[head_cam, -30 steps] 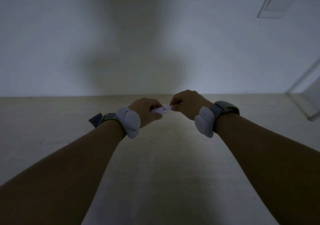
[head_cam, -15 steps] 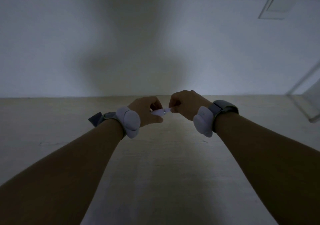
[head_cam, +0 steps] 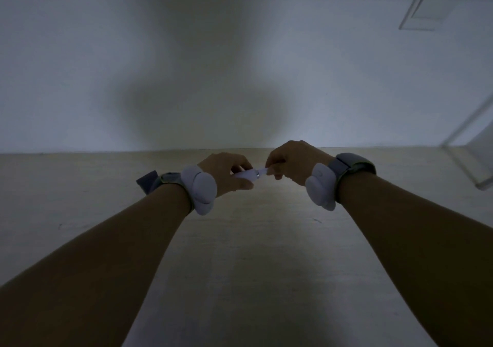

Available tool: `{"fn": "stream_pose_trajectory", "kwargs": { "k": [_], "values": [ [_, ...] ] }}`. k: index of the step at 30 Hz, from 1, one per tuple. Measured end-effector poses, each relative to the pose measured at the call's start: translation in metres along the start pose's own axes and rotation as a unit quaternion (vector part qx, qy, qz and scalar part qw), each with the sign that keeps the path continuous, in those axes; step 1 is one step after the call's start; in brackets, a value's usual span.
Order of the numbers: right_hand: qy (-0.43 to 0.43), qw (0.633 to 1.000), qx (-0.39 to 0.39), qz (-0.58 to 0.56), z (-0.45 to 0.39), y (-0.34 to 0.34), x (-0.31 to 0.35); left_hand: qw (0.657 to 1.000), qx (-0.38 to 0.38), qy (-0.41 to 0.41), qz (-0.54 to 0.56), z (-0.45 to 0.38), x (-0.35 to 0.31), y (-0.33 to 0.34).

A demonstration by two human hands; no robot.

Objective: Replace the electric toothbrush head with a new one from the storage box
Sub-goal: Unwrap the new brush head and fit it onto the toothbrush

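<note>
Above the pale table (head_cam: 240,280), well out from the body, the toothbrush handle (head_cam: 244,174) is gripped by the curled fingers of the left hand (head_cam: 226,173), while the brush head (head_cam: 262,171) is pinched by the right hand (head_cam: 293,164). Compared with a second ago, little has been shifted; whether the head is being seated or pulled off cannot be told. A clear box (head_cam: 480,160) is seen at the right

Matt pale wood table (head_cam: 240,253), smooth white plastic toothbrush (head_cam: 246,174) w/ metal ring
</note>
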State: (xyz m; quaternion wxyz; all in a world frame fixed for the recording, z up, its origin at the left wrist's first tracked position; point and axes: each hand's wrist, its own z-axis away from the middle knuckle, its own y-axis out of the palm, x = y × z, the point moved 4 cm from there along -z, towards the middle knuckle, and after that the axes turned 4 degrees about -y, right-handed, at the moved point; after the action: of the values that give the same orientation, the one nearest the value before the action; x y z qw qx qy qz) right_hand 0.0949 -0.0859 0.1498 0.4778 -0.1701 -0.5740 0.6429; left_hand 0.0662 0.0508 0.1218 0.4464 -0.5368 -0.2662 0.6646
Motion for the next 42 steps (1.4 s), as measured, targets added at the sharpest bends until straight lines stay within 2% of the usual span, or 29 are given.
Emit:
{"fn": "stream_pose_trajectory", "kwargs": {
  "k": [3,10,17,23,27,33,37,42],
  "values": [
    [0.005,1.0,-0.027,-0.002,-0.001,-0.003,-0.003,0.999,0.003,-0.009,-0.035,-0.002,0.004,0.0],
    [0.013,0.999,-0.052,0.0,-0.002,-0.006,-0.003,0.999,-0.008,-0.008,-0.04,-0.006,0.015,-0.004],
    [0.013,0.999,-0.031,-0.006,-0.003,0.003,-0.005,0.999,0.03,0.018,-0.018,-0.006,0.014,-0.002],
    [-0.015,1.0,-0.007,0.026,-0.003,0.008,0.001,0.996,0.081,-0.023,0.027,-0.008,0.017,0.005],
    [-0.03,0.999,-0.005,0.022,-0.007,0.01,0.004,0.996,0.085,-0.025,0.016,-0.008,0.016,0.006],
    [-0.051,0.995,0.017,0.085,-0.009,0.015,0.014,0.995,0.099,-0.027,-0.016,-0.009,0.014,0.007],
    [-0.059,0.991,0.0,0.122,-0.01,0.019,0.022,0.99,0.119,-0.073,-0.036,-0.014,0.012,0.007],
    [-0.053,0.985,-0.004,0.161,-0.007,0.017,0.019,0.986,0.138,-0.088,-0.028,-0.017,0.006,0.011]
  ]
}}
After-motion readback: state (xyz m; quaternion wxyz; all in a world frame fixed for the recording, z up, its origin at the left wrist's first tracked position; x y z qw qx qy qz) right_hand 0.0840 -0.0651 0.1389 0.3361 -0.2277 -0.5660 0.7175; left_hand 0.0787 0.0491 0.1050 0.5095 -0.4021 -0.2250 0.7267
